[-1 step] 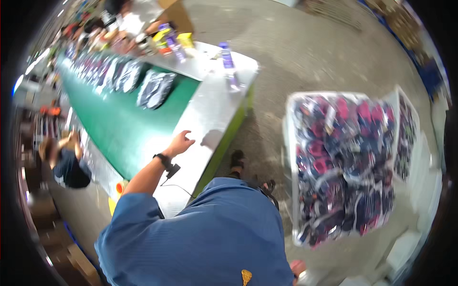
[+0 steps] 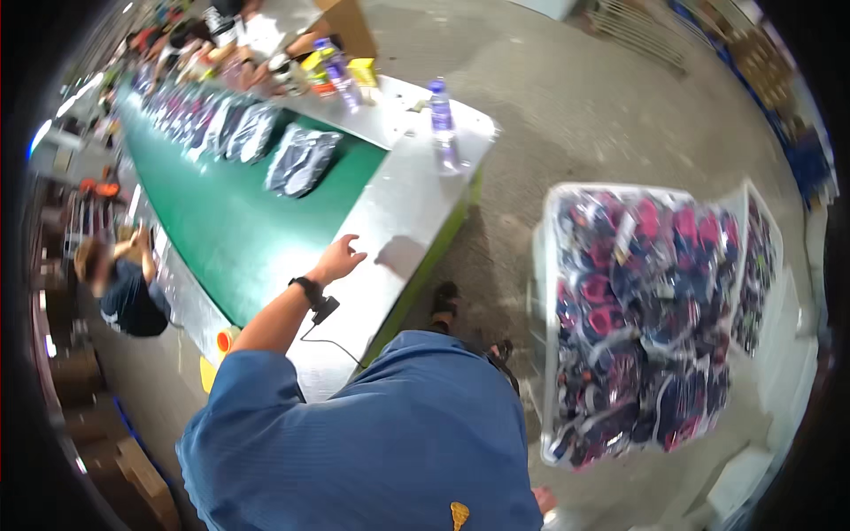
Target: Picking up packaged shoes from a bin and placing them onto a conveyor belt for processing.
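Observation:
My left hand [image 2: 341, 259] is held over the bare metal end [image 2: 382, 208] of a long table with a green belt [image 2: 217, 217]. Its fingers are apart with nothing between them; whether they touch the metal I cannot tell. A black band and a small cabled device sit on that wrist. Beyond the hand, a clear bag of dark shoes [image 2: 302, 159] lies on the belt, nearest in a row of similar bags [image 2: 252, 131]. Low beside my body, only a piece of my right hand [image 2: 544, 501] shows, its fingers hidden.
A white bin [image 2: 547, 354] full of bagged dark and pink shoes [image 2: 655, 292] stands on the floor to my right, another behind it. A purple-labelled bottle [image 2: 443, 128] stands on the table's far corner. People work along the belt; one person [image 2: 133, 292] is at its left side.
The view has shifted slightly, so the table, bags and bin sit a little farther right. My left hand stays over the metal end with its fingers apart.

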